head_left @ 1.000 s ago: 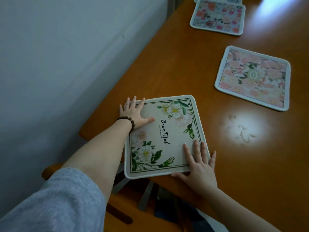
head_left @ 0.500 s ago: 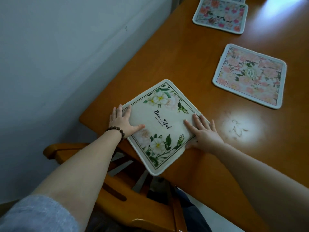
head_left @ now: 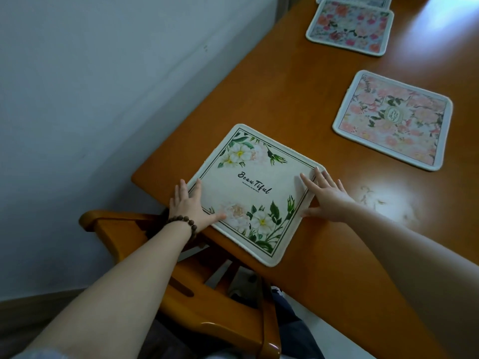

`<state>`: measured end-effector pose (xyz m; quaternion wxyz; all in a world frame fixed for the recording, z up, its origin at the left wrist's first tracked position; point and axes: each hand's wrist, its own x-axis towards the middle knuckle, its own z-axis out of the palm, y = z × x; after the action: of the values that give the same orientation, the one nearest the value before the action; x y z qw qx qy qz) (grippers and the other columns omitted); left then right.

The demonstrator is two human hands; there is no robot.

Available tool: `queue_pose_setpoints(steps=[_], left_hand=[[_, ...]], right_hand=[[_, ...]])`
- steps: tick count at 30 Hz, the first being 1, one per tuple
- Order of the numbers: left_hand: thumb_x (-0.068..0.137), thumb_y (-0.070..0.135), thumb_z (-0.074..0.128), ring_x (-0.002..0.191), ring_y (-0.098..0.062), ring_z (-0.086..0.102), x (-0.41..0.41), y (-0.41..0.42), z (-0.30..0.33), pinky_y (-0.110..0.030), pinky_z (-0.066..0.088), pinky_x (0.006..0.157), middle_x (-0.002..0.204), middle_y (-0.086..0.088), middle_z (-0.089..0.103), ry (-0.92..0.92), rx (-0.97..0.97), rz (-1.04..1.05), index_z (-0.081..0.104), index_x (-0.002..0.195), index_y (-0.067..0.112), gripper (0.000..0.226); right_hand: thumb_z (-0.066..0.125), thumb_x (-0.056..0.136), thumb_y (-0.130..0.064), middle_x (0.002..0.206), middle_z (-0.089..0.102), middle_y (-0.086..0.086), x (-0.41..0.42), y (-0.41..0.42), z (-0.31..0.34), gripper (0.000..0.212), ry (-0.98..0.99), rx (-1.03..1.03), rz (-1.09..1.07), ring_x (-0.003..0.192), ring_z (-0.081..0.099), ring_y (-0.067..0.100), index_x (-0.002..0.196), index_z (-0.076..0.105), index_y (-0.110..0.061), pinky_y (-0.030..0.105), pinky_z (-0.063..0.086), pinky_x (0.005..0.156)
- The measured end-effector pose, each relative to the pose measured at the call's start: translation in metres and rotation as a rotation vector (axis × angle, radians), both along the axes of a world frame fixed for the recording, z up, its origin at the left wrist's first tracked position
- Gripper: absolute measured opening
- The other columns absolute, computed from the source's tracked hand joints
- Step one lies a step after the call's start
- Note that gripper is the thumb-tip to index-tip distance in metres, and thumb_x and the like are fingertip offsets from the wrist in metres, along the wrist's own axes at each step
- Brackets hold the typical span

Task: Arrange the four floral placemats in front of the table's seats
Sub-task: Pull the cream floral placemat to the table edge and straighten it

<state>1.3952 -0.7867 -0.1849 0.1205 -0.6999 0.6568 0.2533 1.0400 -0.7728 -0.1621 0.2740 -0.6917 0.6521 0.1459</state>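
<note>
A cream placemat [head_left: 256, 182] with white flowers and the word "Beautiful" lies at the near corner of the orange wooden table [head_left: 285, 94], its near edge along the table's edge. My left hand [head_left: 190, 206] rests flat at its left side, thumb on the mat. My right hand [head_left: 328, 200] lies flat with spread fingers on its right corner. A pink floral placemat [head_left: 394, 120] lies farther right. A mat with brighter red flowers [head_left: 350, 27] sits at the far end, and the edge of another mat [head_left: 355, 0] shows behind it.
A wooden chair [head_left: 207, 307] stands tucked under the table's near corner, below the cream mat. A pale wall [head_left: 103, 99] runs close along the table's left side. A bright light patch [head_left: 383, 200] glares on the tabletop right of my right hand.
Both hands have turned the cream mat clockwise, from lying with its text running away from me to sitting square with the table's near edge. My right hand shifted from the mat's bottom edge to its right corner.
</note>
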Motion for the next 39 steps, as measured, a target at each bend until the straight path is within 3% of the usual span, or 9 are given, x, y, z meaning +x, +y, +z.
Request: queue_pose_setpoints(steps=[3,7,15,24,35,39], left_hand=[[0.047,0.090,0.059,0.144,-0.031,-0.017,0.011,-0.003,0.001,-0.052,0.003,0.115,0.156,-0.011,-0.024,-0.043,0.032,-0.053,-0.018,0.147,0.036,0.137],[0.046,0.088,0.062,0.143,-0.031,-0.020,0.014,-0.004,0.000,-0.053,0.002,0.115,0.156,-0.009,-0.026,-0.049,0.072,-0.082,-0.020,0.146,0.036,0.140],[0.047,0.084,0.066,0.144,-0.027,-0.018,0.023,0.002,-0.004,-0.050,0.005,0.116,0.157,-0.003,-0.023,-0.092,0.039,-0.183,-0.019,0.147,0.034,0.140],[0.053,0.072,0.075,0.144,-0.025,-0.018,0.043,-0.012,0.006,-0.044,0.003,0.117,0.157,-0.008,-0.023,-0.097,0.062,-0.178,-0.015,0.149,0.029,0.139],[0.053,0.068,0.078,0.145,-0.028,-0.005,0.044,0.001,0.003,-0.045,0.014,0.116,0.158,-0.012,-0.008,-0.102,-0.017,-0.152,-0.006,0.151,0.027,0.135],[0.051,0.072,0.076,0.144,-0.029,-0.014,0.045,-0.004,0.003,-0.051,0.006,0.115,0.158,-0.013,-0.012,-0.154,-0.002,-0.185,-0.013,0.149,0.029,0.140]], right_hand=[[0.036,0.052,-0.094,0.149,-0.038,0.004,0.014,0.030,-0.008,0.118,-0.006,-0.070,-0.094,0.135,-0.037,0.024,0.140,-0.026,-0.046,0.051,-0.015,0.112],[0.020,0.052,-0.101,0.145,-0.044,0.006,0.055,0.073,-0.025,0.113,-0.015,-0.120,-0.151,0.132,-0.042,0.027,0.135,-0.034,-0.047,0.049,-0.021,0.109],[0.027,0.064,-0.093,0.146,-0.036,0.018,0.092,0.085,-0.029,0.117,0.046,-0.150,-0.178,0.134,-0.037,0.034,0.147,-0.022,-0.027,0.050,-0.016,0.114],[0.028,0.064,-0.094,0.145,-0.037,0.025,0.146,0.089,-0.028,0.123,0.007,-0.123,-0.249,0.132,-0.040,0.039,0.145,-0.028,-0.020,0.047,-0.021,0.112],[0.022,0.064,-0.094,0.147,-0.036,0.021,0.145,0.104,-0.028,0.119,-0.006,-0.140,-0.235,0.134,-0.037,0.036,0.146,-0.026,-0.023,0.048,-0.018,0.113],[0.024,0.055,-0.099,0.145,-0.040,0.020,0.153,0.115,-0.026,0.128,-0.001,-0.127,-0.259,0.133,-0.038,0.038,0.143,-0.032,-0.024,0.048,-0.022,0.109]])
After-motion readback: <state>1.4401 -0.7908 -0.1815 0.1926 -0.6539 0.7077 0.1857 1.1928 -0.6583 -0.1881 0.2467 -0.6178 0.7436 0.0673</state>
